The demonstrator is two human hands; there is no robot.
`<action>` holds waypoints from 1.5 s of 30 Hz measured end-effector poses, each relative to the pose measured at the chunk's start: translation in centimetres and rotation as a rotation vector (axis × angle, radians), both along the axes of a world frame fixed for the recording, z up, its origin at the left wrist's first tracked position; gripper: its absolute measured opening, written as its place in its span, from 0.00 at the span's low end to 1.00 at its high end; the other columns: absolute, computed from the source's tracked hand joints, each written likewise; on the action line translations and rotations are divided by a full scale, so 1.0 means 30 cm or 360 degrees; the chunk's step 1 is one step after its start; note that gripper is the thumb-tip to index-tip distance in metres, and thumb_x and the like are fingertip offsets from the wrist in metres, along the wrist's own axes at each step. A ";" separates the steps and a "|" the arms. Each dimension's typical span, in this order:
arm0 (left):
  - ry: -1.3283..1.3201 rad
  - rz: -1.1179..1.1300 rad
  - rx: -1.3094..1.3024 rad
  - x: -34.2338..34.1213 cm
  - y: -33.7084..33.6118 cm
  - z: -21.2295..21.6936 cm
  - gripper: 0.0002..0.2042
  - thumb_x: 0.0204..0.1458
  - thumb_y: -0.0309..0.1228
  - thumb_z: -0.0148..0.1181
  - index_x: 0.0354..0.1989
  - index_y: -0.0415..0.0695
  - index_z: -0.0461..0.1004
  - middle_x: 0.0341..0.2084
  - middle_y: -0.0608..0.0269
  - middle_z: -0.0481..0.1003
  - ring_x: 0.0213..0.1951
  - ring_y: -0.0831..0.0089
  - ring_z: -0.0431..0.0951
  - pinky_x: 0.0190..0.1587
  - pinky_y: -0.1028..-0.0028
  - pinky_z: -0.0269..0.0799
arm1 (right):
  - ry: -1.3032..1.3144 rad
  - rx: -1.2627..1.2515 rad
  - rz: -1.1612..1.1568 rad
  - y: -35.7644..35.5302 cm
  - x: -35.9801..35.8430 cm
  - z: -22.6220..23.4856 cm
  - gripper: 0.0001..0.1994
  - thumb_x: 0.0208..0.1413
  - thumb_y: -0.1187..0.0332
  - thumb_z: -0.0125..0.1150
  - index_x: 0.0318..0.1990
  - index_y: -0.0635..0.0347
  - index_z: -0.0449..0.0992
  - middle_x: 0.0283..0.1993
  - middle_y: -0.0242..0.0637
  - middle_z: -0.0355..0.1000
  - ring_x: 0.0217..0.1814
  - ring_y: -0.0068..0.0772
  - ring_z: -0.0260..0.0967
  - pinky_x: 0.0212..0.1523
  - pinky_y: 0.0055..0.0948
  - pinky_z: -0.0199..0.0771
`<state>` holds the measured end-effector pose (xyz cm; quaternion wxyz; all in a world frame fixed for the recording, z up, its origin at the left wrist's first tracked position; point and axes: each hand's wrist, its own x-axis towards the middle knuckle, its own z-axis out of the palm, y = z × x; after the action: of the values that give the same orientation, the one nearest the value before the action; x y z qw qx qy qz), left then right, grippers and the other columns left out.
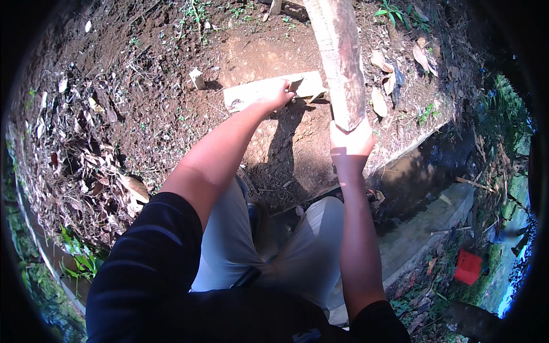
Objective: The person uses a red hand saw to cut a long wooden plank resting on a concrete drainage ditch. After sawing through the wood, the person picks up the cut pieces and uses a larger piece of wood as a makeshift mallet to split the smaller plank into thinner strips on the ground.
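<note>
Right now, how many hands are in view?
2: the left hand on the pale board, and the right hand at the lower end of the wooden log, its fingers partly hidden.

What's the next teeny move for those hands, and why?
Perhaps slide the left hand leftward along the board: it sits right of the board's middle, on the side where the right hand holds the thick log.

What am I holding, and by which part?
Right hand: the wooden pole, by its near end. Left hand: the pale board, right of its middle.
</note>
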<state>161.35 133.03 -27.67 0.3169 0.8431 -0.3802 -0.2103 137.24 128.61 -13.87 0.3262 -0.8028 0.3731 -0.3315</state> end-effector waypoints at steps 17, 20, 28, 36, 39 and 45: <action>-0.0065 0.0037 -0.0026 0.014 0.052 0.005 0.16 0.58 0.38 0.62 0.46 0.38 0.75 0.33 0.50 0.81 0.37 0.63 0.82 0.41 0.63 0.75 | -0.0326 -0.0065 0.0022 0.043 0.039 -0.030 0.16 0.49 0.70 0.67 0.44 0.68 0.75 0.34 0.48 0.79 0.34 0.41 0.79 0.38 0.35 0.78; 0.0077 -0.0026 -0.0041 -0.003 -0.012 0.012 0.15 0.57 0.37 0.62 0.44 0.38 0.76 0.32 0.49 0.81 0.36 0.63 0.82 0.41 0.62 0.75 | -0.0406 0.0083 -0.0023 -0.049 -0.014 -0.342 0.22 0.49 0.68 0.68 0.51 0.68 0.73 0.35 0.53 0.79 0.36 0.50 0.80 0.40 0.38 0.79; 0.0016 -0.0044 -0.0092 -0.002 -0.028 -0.040 0.09 0.55 0.34 0.64 0.40 0.45 0.79 0.33 0.53 0.80 0.39 0.61 0.80 0.44 0.62 0.73 | 0.0499 0.0096 -0.0104 -0.016 -0.022 -0.252 0.17 0.46 0.63 0.69 0.39 0.66 0.76 0.35 0.57 0.78 0.42 0.59 0.78 0.43 0.44 0.78; -0.0035 -0.0103 0.0143 0.021 0.041 0.098 0.47 0.40 0.44 0.78 0.70 0.47 0.58 0.51 0.44 0.75 0.54 0.52 0.75 0.57 0.59 0.70 | -0.0727 -0.0197 0.0078 -0.043 -0.001 -0.187 0.19 0.49 0.69 0.68 0.48 0.68 0.75 0.32 0.54 0.79 0.35 0.48 0.81 0.37 0.39 0.78; -0.0275 0.0008 0.0117 0.081 0.095 0.154 0.54 0.35 0.40 0.80 0.73 0.47 0.53 0.63 0.43 0.67 0.64 0.51 0.67 0.65 0.60 0.65 | 0.0498 -0.0058 -0.0224 0.022 -0.048 -0.383 0.19 0.50 0.66 0.64 0.50 0.62 0.75 0.32 0.58 0.78 0.38 0.59 0.79 0.39 0.47 0.79; -0.0579 0.0583 -0.0053 0.254 0.228 0.111 0.37 0.45 0.23 0.64 0.68 0.51 0.62 0.63 0.51 0.66 0.64 0.54 0.67 0.65 0.59 0.65 | 0.0349 -0.0202 -0.0069 -0.007 0.029 -0.131 0.19 0.48 0.63 0.70 0.45 0.65 0.77 0.35 0.56 0.78 0.40 0.58 0.79 0.41 0.43 0.78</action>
<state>168.96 139.88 -24.34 0.2898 0.9166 -0.2752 0.0120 138.10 128.41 -17.79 0.2249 -0.8449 0.4022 -0.2717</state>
